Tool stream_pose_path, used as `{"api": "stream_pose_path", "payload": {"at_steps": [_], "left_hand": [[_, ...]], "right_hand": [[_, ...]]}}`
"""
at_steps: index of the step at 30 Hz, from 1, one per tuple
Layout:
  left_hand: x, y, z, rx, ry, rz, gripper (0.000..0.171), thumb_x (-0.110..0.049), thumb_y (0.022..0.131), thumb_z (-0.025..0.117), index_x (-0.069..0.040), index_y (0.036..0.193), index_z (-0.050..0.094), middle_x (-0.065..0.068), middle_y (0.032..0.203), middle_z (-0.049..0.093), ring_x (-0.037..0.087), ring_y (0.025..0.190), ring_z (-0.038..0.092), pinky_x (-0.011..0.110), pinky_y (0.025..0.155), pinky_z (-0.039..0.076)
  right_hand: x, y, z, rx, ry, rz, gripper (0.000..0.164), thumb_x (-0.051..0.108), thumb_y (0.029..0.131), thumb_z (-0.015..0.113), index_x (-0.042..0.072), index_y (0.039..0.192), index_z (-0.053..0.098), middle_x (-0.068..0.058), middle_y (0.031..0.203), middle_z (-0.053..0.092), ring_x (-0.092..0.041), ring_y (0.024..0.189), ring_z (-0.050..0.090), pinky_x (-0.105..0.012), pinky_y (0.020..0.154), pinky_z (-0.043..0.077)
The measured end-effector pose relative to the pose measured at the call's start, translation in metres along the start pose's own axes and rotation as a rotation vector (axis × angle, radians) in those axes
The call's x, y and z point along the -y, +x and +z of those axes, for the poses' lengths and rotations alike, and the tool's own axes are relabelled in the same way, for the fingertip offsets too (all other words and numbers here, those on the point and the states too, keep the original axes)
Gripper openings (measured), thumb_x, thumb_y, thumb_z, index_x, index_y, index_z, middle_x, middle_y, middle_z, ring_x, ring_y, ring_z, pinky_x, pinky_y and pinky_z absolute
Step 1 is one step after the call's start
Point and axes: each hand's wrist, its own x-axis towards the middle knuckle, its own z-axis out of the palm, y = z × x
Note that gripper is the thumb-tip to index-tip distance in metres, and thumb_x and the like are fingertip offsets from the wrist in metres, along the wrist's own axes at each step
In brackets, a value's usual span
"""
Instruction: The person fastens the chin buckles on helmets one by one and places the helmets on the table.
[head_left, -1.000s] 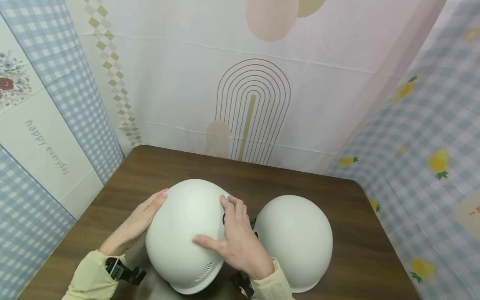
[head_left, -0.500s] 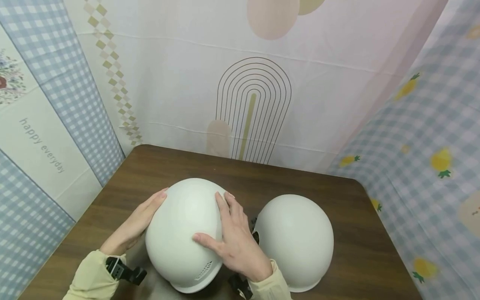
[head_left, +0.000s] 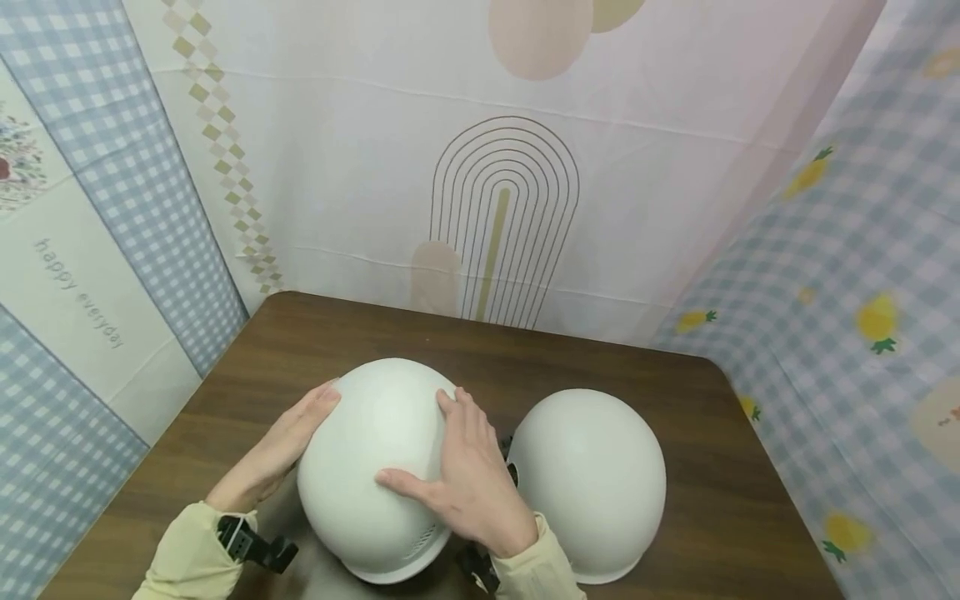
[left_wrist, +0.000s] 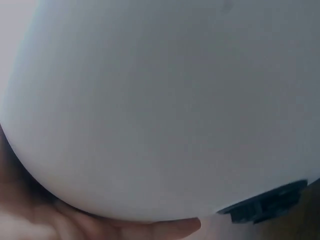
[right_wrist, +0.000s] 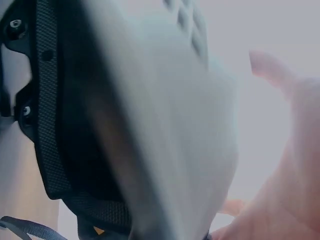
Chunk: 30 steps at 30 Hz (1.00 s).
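Observation:
A white helmet (head_left: 371,450) is held tilted between both hands, dome up, its vent slots (head_left: 422,542) near the lower rim. My left hand (head_left: 288,442) lies along its left side with extended fingers. In the left wrist view, fingers (left_wrist: 165,230) follow the shell, near a black fitting (left_wrist: 270,202). My right hand (head_left: 480,483) rests on the right side, thumb spread across the dome and fingers toward the far side. Black webbing (right_wrist: 47,110) shows inside the shell in the right wrist view. The helmet's far side is hidden.
A second white helmet (head_left: 588,483) sits dome up on the brown wooden table (head_left: 570,358), close right of my right hand. Patterned cloth (head_left: 337,167) hangs behind the table and along both sides.
The held helmet has shifted slightly right and turned a little, so its vent slots sit farther right and show less. Both hands have moved slightly with it. The second helmet stays put.

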Motion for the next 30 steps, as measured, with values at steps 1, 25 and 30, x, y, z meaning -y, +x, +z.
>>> {"api": "stream_pose_path", "payload": {"at_steps": [1, 25, 30], "left_hand": [[0.0, 0.0, 0.0, -0.003, 0.014, 0.001, 0.064, -0.048, 0.104, 0.037, -0.012, 0.155, 0.022, 0.017, 0.155, 0.027, 0.038, 0.136, 0.032, 0.054, 0.099, 0.036], [-0.002, 0.003, -0.001, 0.046, 0.001, -0.005, 0.066, -0.048, 0.103, 0.038, -0.014, 0.156, 0.018, 0.016, 0.157, 0.022, 0.039, 0.138, 0.028, 0.055, 0.101, 0.034], [-0.002, 0.004, -0.002, 0.043, 0.0, -0.014, 0.067, -0.049, 0.103, 0.039, -0.014, 0.156, 0.016, 0.016, 0.158, 0.02, 0.039, 0.139, 0.025, 0.056, 0.102, 0.031]], "right_hand": [[0.0, 0.001, 0.002, -0.01, -0.008, 0.01, 0.114, 0.085, 0.072, 0.053, 0.005, 0.15, 0.028, -0.017, 0.154, 0.025, -0.032, 0.139, 0.029, -0.051, 0.111, 0.026], [0.002, 0.008, 0.018, -0.046, 0.037, 0.036, 0.109, 0.085, 0.072, 0.053, 0.021, 0.154, 0.02, -0.013, 0.159, 0.012, -0.037, 0.143, 0.018, -0.06, 0.109, 0.023], [0.001, 0.012, 0.023, -0.066, -0.011, 0.02, 0.107, 0.086, 0.073, 0.05, 0.027, 0.155, 0.017, -0.016, 0.156, 0.017, -0.037, 0.139, 0.023, -0.058, 0.107, 0.025]]}}
